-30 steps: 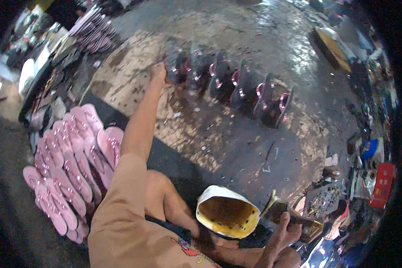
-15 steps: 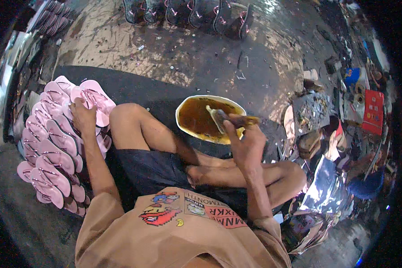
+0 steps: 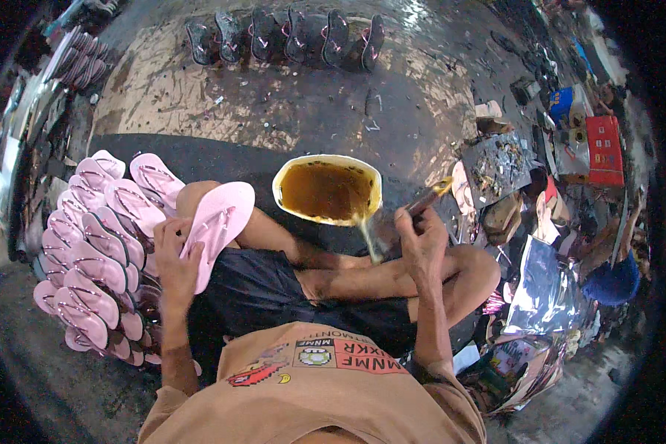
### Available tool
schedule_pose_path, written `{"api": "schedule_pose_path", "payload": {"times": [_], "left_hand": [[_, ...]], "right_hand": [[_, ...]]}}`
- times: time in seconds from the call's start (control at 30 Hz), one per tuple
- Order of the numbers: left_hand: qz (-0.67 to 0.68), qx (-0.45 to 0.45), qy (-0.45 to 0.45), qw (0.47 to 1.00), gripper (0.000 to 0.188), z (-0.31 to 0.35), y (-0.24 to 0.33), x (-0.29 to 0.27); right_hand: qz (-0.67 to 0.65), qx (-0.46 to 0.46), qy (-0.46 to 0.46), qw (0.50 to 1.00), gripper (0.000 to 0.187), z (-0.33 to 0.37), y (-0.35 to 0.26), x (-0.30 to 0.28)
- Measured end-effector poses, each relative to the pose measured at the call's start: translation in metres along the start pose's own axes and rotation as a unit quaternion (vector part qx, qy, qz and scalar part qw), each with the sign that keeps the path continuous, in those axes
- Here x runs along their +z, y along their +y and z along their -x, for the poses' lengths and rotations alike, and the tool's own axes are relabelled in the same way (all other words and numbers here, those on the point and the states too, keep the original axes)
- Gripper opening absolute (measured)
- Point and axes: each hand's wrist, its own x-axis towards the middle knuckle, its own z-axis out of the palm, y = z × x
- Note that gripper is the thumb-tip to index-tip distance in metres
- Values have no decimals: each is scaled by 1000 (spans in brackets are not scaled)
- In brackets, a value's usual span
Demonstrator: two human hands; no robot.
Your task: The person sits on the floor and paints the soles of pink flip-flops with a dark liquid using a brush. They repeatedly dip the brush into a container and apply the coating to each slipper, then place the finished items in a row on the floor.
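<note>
My left hand (image 3: 176, 259) grips a pink flip-flop (image 3: 228, 214) by its heel half, with its toe end pointing up and away over my left knee. Below and left of that hand lies a heap of pink flip-flops (image 3: 96, 266) with shiny straps, overlapping in rows. In my right hand (image 3: 423, 240) is a brush (image 3: 427, 200), its handle pinched between thumb and fingers. The pale, wet bristle end is blurred and hangs by the near right rim of an oval bowl (image 3: 333, 160) of amber-brown liquid. The bowl stands on the dark mat beyond my crossed legs.
Several dark flip-flops (image 3: 296, 37) stand in a row on the stained floor at the far side. Clutter fills the right: a red box (image 3: 605, 152), a silvery sheet (image 3: 544, 288), a blue item (image 3: 613, 281) and scraps. More stacked footwear (image 3: 81, 55) sits far left.
My left hand has lifted a pink flip-flop off the heap and brought it right, toward my lap. My right hand has drawn the brush from inside the bowl to its near right side.
</note>
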Motion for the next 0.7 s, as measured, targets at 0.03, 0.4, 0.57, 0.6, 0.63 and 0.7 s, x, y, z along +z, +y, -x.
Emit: {"api": "schedule_pose_path", "payload": {"times": [0.03, 0.4, 0.57, 0.6, 0.63, 0.7], "left_hand": [[-32, -33, 69, 997, 27, 15, -6, 12], [462, -173, -103, 864, 42, 3, 42, 29], [800, -218, -237, 506, 64, 16, 93, 66], [798, -233, -254, 494, 67, 20, 90, 76], [794, -218, -268, 500, 67, 25, 93, 78], [786, -187, -289, 513, 67, 31, 95, 78]], "right_hand": [[-11, -12, 19, 1000, 26, 0, -3, -1], [-432, 79, 24, 898, 26, -25, -36, -24], [-199, -221, -183, 937, 31, 11, -109, 10], [-150, -324, -106, 928, 31, 8, -110, 22], [-97, -422, -38, 901, 31, 1, -109, 31], [-121, -451, 73, 881, 30, -28, -114, 28]]}}
